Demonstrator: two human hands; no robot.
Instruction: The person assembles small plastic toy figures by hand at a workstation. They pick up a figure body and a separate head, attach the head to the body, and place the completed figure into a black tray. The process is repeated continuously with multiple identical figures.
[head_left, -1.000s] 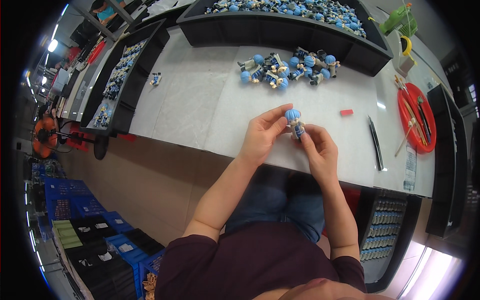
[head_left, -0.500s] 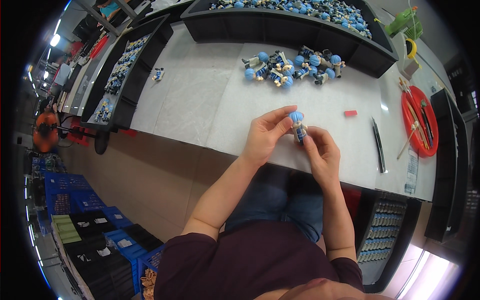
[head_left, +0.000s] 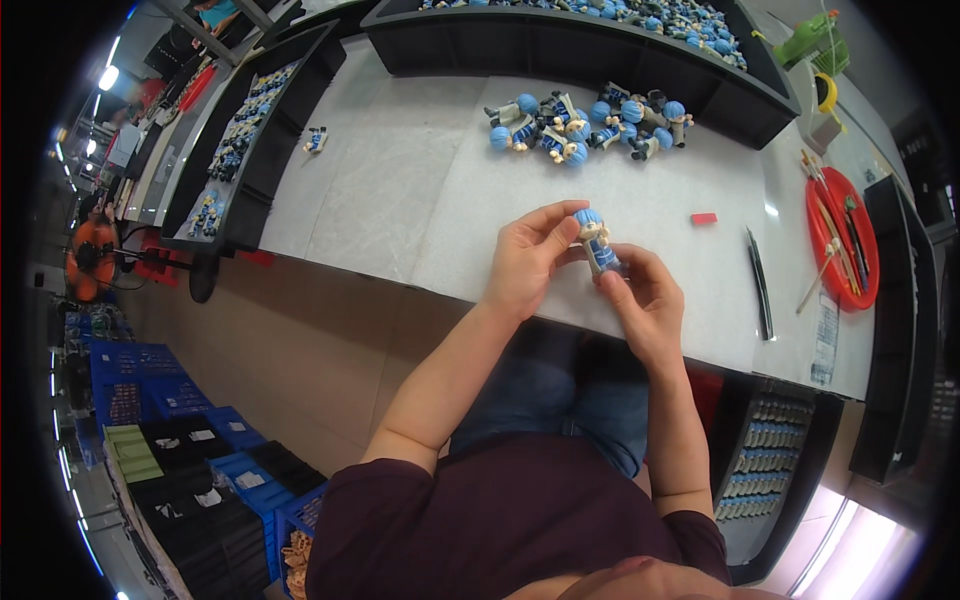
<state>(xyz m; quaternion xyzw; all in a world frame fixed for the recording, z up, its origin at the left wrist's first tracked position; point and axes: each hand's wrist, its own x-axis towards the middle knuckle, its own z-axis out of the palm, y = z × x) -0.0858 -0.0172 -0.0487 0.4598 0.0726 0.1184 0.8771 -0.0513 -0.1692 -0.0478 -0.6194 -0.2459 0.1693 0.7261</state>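
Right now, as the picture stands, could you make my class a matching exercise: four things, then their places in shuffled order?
Things:
1. Left hand
2. Right hand
3. Red dish
4. Small pinkish-red block

Places:
A. Under brush-like tools
B. At the figurine's legs
C. Left of the slim black tool
D. At the figurine's head

Pairs: 1-D, 2-B, 3-A, 4-C
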